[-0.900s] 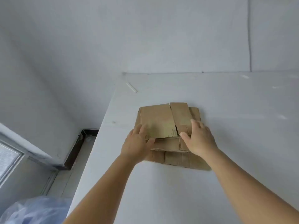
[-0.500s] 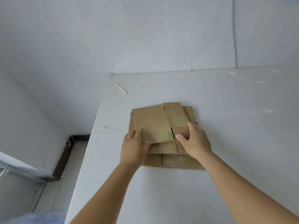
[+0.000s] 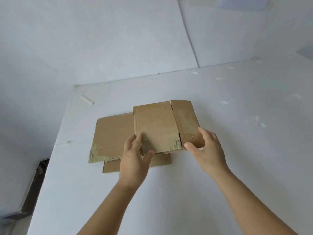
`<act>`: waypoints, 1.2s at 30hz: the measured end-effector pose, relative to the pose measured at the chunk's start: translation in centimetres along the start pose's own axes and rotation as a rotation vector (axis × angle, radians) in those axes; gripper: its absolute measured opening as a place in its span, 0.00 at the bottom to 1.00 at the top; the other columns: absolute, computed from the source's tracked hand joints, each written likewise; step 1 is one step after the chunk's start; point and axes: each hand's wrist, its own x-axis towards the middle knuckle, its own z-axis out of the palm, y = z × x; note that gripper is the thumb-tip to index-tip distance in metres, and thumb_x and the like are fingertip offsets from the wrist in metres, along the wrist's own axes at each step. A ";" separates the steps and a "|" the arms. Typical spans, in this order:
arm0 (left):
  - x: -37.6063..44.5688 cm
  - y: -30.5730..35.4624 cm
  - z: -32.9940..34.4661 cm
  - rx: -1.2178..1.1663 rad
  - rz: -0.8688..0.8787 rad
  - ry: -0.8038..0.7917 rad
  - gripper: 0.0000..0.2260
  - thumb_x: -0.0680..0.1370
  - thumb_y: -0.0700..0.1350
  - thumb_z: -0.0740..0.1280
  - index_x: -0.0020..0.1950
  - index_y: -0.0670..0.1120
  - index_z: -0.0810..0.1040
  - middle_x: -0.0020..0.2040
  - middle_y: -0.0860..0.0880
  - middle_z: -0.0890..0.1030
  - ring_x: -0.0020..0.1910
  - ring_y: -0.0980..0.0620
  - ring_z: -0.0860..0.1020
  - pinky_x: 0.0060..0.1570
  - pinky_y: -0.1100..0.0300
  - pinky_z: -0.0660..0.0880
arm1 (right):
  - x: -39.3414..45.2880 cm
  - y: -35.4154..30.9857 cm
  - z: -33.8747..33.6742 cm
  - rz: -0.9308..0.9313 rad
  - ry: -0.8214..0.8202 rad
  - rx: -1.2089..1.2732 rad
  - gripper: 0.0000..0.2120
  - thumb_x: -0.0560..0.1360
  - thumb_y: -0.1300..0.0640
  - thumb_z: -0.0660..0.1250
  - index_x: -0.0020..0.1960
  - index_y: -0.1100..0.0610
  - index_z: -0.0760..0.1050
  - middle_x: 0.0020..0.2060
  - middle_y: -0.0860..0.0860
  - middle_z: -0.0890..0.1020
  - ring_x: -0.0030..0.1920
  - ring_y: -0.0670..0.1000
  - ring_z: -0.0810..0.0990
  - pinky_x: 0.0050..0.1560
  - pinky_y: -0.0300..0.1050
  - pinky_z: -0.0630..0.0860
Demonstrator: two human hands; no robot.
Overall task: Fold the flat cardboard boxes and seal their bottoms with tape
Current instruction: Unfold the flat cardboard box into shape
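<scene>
- Wall: pale grey-white, filling the upper half of the frame, with a thin seam running down it at upper right.
- Table: white, occupying the middle and lower frame; its left edge is running diagonally from the upper middle down to the lower left, and small pale scraps are lying scattered toward its far right.
- Floor: showing as a narrow strip at the lower left of the frame, with a dark edging beside it.
- Cardboard stack: brown flattened boxes lying on the table at centre frame, left of the held piece; glossy tape is showing along the near left corner of the upper sheet, and a lower sheet is sticking out toward the bottom of the frame.
- Flat box: a folded brown piece at centre frame, sitting above the stack and overlapping its right part, flaps pointing to the top of the frame; clear tape is shining along its near edge.
- Right hand: at centre right, grasping the near right corner of the flat box, thumb on top and fingers curling round the right edge.
- Left hand: at centre, pinching the near left edge of the flat box, thumb lying on top.
- White stick: a small pale strip lying near the table's far left corner, well apart from the cardboard.
</scene>
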 end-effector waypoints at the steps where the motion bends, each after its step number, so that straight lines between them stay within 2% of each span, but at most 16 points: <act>1: -0.3 1.2 1.1 -0.003 0.019 -0.008 0.28 0.76 0.44 0.69 0.75 0.47 0.64 0.71 0.49 0.66 0.48 0.72 0.65 0.46 0.83 0.60 | -0.3 1.1 -1.3 0.014 0.019 0.004 0.34 0.71 0.47 0.70 0.73 0.54 0.62 0.70 0.49 0.66 0.68 0.51 0.67 0.63 0.43 0.66; 4: -1.4 4.9 4.5 -0.002 0.067 -0.027 0.28 0.76 0.43 0.69 0.75 0.47 0.65 0.71 0.49 0.66 0.48 0.70 0.62 0.46 0.86 0.57 | -0.8 4.8 -5.4 0.044 0.062 0.009 0.35 0.71 0.47 0.71 0.73 0.54 0.63 0.70 0.50 0.66 0.67 0.51 0.68 0.64 0.44 0.67; 7: -3.2 8.8 8.4 0.007 0.092 -0.057 0.28 0.76 0.44 0.69 0.75 0.49 0.64 0.71 0.51 0.65 0.52 0.64 0.66 0.49 0.81 0.61 | -1.3 9.0 -9.9 0.071 0.079 0.011 0.34 0.71 0.48 0.71 0.73 0.55 0.63 0.69 0.49 0.66 0.67 0.50 0.68 0.60 0.40 0.66; 9: -4.6 11.6 11.2 0.004 0.089 -0.077 0.28 0.76 0.45 0.69 0.75 0.49 0.65 0.71 0.51 0.66 0.51 0.62 0.67 0.50 0.76 0.63 | -1.6 11.8 -12.9 0.082 0.087 0.004 0.35 0.71 0.47 0.71 0.73 0.54 0.63 0.69 0.49 0.66 0.66 0.51 0.69 0.60 0.42 0.68; 11: -6.0 14.4 13.8 -0.003 0.087 -0.090 0.27 0.76 0.44 0.69 0.74 0.49 0.65 0.71 0.50 0.66 0.48 0.63 0.69 0.50 0.75 0.63 | -1.9 14.5 -16.0 0.089 0.092 -0.005 0.35 0.70 0.47 0.71 0.73 0.54 0.63 0.69 0.49 0.66 0.65 0.53 0.70 0.62 0.47 0.70; 16: -8.4 20.6 20.3 -0.045 0.108 -0.114 0.27 0.76 0.42 0.70 0.73 0.46 0.67 0.69 0.48 0.68 0.44 0.75 0.68 0.45 0.84 0.61 | -2.3 20.7 -23.3 0.102 0.111 -0.036 0.36 0.71 0.46 0.71 0.73 0.55 0.62 0.69 0.51 0.66 0.66 0.54 0.70 0.64 0.51 0.70; 19: -9.6 24.1 24.0 -0.055 0.133 -0.138 0.27 0.76 0.43 0.70 0.73 0.46 0.67 0.69 0.48 0.68 0.43 0.74 0.68 0.45 0.84 0.61 | -2.6 24.1 -27.2 0.118 0.135 -0.039 0.36 0.71 0.46 0.70 0.74 0.55 0.62 0.69 0.51 0.66 0.67 0.53 0.68 0.64 0.50 0.69; 23: -10.1 28.2 28.3 -0.060 0.166 -0.190 0.27 0.76 0.44 0.70 0.74 0.47 0.66 0.70 0.49 0.67 0.44 0.73 0.68 0.49 0.78 0.64 | -2.6 28.2 -31.7 0.161 0.180 -0.047 0.36 0.71 0.46 0.70 0.74 0.54 0.61 0.70 0.50 0.65 0.69 0.51 0.65 0.65 0.49 0.67; 27: -9.2 31.7 32.7 -0.080 0.212 -0.249 0.27 0.76 0.44 0.70 0.74 0.46 0.66 0.69 0.49 0.68 0.45 0.71 0.69 0.46 0.82 0.63 | -1.5 31.9 -35.1 0.212 0.232 -0.046 0.36 0.72 0.45 0.70 0.74 0.53 0.61 0.70 0.48 0.65 0.69 0.50 0.64 0.65 0.48 0.67; 34: -5.1 36.5 40.3 -0.137 0.235 -0.307 0.27 0.76 0.44 0.70 0.73 0.47 0.67 0.69 0.50 0.67 0.45 0.76 0.69 0.43 0.84 0.63 | 3.7 37.3 -39.5 0.264 0.298 -0.035 0.34 0.71 0.46 0.70 0.73 0.52 0.62 0.69 0.46 0.66 0.69 0.48 0.64 0.64 0.45 0.66; 36: -3.8 37.6 42.2 -0.138 0.227 -0.323 0.27 0.76 0.44 0.70 0.73 0.48 0.67 0.69 0.51 0.67 0.47 0.71 0.71 0.44 0.81 0.64 | 5.6 38.5 -40.7 0.276 0.299 -0.041 0.34 0.71 0.46 0.70 0.73 0.52 0.62 0.69 0.46 0.66 0.69 0.47 0.64 0.63 0.44 0.65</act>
